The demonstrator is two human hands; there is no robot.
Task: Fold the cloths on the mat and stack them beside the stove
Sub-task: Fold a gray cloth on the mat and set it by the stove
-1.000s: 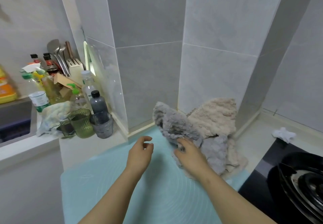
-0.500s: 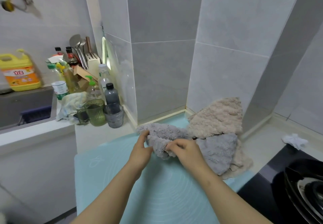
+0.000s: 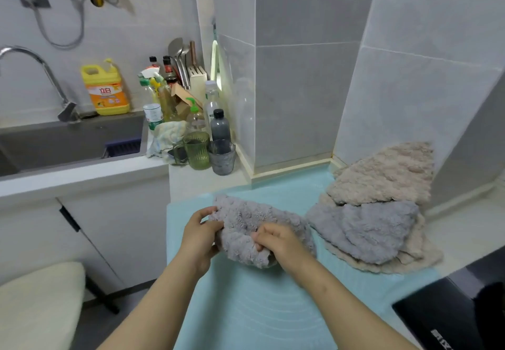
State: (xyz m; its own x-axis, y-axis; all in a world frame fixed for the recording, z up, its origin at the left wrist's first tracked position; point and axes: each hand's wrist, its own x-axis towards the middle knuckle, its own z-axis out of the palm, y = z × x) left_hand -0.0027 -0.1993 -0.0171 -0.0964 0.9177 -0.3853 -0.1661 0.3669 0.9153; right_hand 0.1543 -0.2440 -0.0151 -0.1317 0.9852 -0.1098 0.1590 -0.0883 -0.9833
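Note:
A crumpled grey fluffy cloth (image 3: 246, 221) lies at the left of the pale blue mat (image 3: 262, 308). My left hand (image 3: 199, 235) pinches its left edge. My right hand (image 3: 281, 246) grips its near edge, fingers curled into the fabric. To the right, a heap rests on the mat: a second grey cloth (image 3: 366, 229) lies over beige cloths (image 3: 388, 174), one of which leans against the tiled wall. The black stove (image 3: 448, 314) shows at the lower right corner, just past the mat's edge.
Bottles, a green cup (image 3: 197, 149) and a grey glass (image 3: 222, 157) crowd the counter behind the mat on the left. A steel sink (image 3: 68, 142) with a tap and a yellow detergent jug (image 3: 105, 88) lies further left. A cream stool (image 3: 38, 303) stands below.
The grey cloth has been pulled left off the heap onto the mat. My left hand, open before, has taken hold of it. The view has swung left, and the stove pan has left the view.

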